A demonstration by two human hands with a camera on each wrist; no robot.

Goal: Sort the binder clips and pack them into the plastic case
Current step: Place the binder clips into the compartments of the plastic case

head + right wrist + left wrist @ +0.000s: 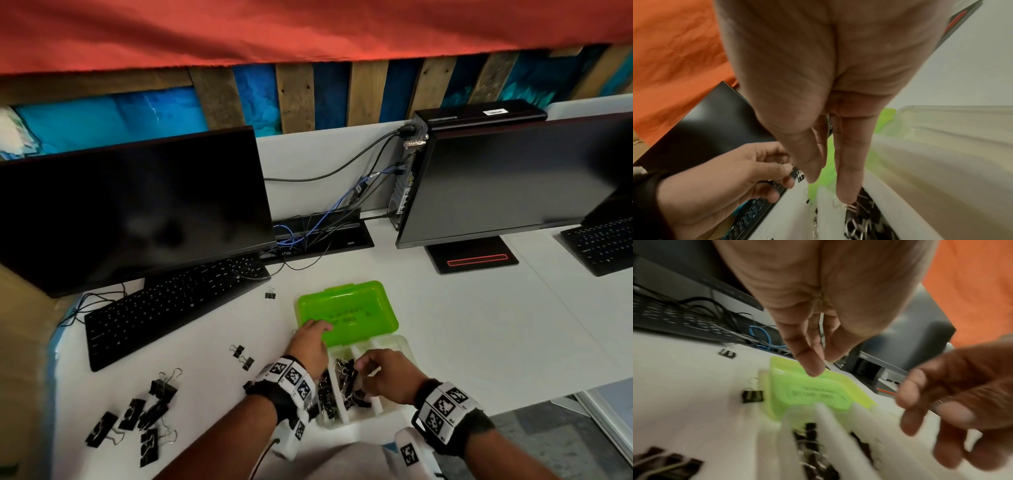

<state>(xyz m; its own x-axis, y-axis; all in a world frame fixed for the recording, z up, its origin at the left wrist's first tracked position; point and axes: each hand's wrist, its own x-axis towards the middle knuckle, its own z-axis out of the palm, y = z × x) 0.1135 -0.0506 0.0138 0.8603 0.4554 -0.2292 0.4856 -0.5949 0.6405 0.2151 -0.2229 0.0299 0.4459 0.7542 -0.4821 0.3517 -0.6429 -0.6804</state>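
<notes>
The plastic case lies open on the white table, its green lid [356,308] flat at the far side and its clear divided base [400,346] nearer me. Small black binder clips [344,377] fill the left compartments. My left hand [310,337] hovers over the lid's near-left corner with relaxed fingers [813,368], and nothing shows in them. My right hand [373,366] reaches down into the base. Its fingers [846,194] are straight, and one tip touches a clip's wire handle. Several large clips [144,418] lie loose at the left. Small clips [243,356] lie nearer the case.
A black keyboard [171,308] and a monitor [130,212] stand to the left. Cables [308,233] run behind the case. A second monitor [513,185] is at the back right. One small clip [270,294] lies by the keyboard's corner, another [753,396] beside the lid.
</notes>
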